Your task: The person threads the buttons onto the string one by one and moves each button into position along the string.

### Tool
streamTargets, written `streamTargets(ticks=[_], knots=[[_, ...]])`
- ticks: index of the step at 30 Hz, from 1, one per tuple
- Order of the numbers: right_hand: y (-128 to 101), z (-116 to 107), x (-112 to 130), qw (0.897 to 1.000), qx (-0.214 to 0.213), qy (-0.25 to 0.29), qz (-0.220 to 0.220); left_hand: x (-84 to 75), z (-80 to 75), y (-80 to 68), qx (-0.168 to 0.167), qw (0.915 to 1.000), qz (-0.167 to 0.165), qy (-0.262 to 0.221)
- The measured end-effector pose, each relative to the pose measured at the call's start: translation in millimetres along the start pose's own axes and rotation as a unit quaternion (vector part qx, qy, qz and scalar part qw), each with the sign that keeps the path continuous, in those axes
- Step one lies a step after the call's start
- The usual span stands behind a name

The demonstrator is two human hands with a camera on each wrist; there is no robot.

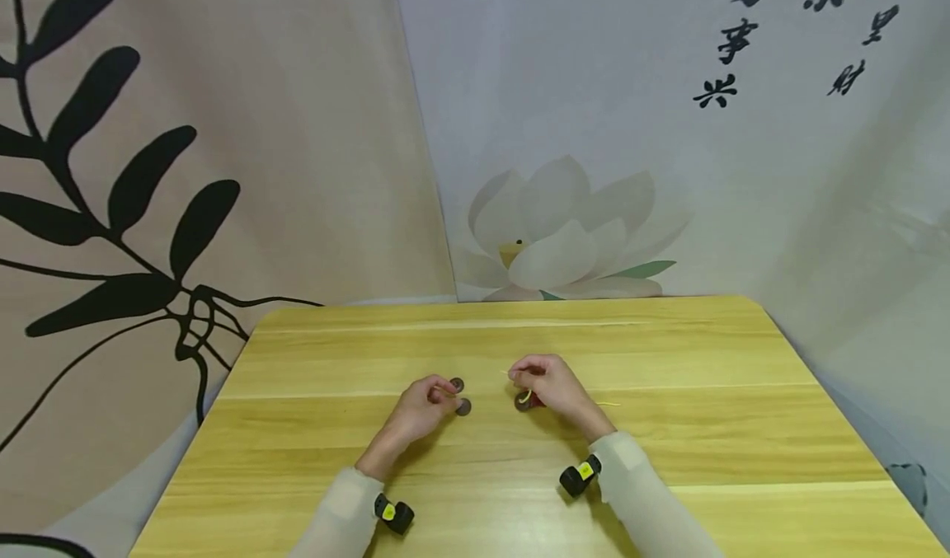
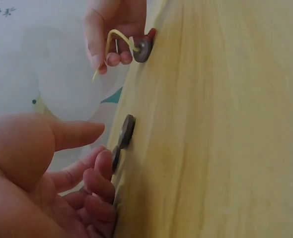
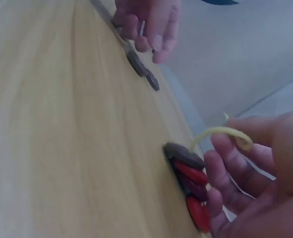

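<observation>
While a yellow cord (image 3: 221, 133) is pinched between the thumb and forefinger of the right hand (image 1: 555, 386), a short stack of dark and red discs (image 3: 188, 178), apparently strung on it, is kept against the wooden counter (image 1: 668, 360) just beside that hand's curled fingers. Two loose dark discs (image 1: 459, 396) lie on the counter at the fingertips of the left hand (image 1: 421, 410), whose fingers are curled towards the nearer one; whether it is actually gripped cannot be told, though in the left wrist view a fingertip is seen touching its edge. A slip seems the likeliest trouble: the loose discs are thin and flat, so one could be nudged away rather than lifted, and the free cord end could be let go, so that the threaded discs might slide off. The counter is smooth pale yellow wood with rounded corners. Behind it, printed cloth is hung: black leaves on beige to the left, a white lotus and black calligraphy on grey to the right.
</observation>
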State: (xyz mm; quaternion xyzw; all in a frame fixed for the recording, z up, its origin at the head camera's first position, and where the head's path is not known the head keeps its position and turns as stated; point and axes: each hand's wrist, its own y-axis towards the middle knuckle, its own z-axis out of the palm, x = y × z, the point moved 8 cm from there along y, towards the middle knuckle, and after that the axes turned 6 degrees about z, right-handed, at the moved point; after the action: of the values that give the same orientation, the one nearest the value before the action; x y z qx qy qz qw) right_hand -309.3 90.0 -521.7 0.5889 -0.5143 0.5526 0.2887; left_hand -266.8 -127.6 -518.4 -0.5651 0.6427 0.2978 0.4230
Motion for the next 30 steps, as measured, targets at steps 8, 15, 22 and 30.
streamTargets(ticks=[8,15,22,30], knots=[[4.5,-7.4,-11.3,0.999,0.031,0.034,0.026,0.2,5.0,-0.5,0.027,0.9994,-0.003,0.024],[7.4,-7.9,-13.6,0.998,0.041,0.031,0.028,-0.7,5.2,-1.0,0.030,0.9985,-0.010,0.045],[7.1,-7.8,-13.4,0.998,0.046,0.037,0.034,-1.8,4.2,-0.9,0.029,0.9975,-0.010,0.063],[7.4,-8.2,-16.9,0.997,0.047,0.046,0.039,1.1,5.0,1.2,0.015,0.9962,-0.006,0.085]])
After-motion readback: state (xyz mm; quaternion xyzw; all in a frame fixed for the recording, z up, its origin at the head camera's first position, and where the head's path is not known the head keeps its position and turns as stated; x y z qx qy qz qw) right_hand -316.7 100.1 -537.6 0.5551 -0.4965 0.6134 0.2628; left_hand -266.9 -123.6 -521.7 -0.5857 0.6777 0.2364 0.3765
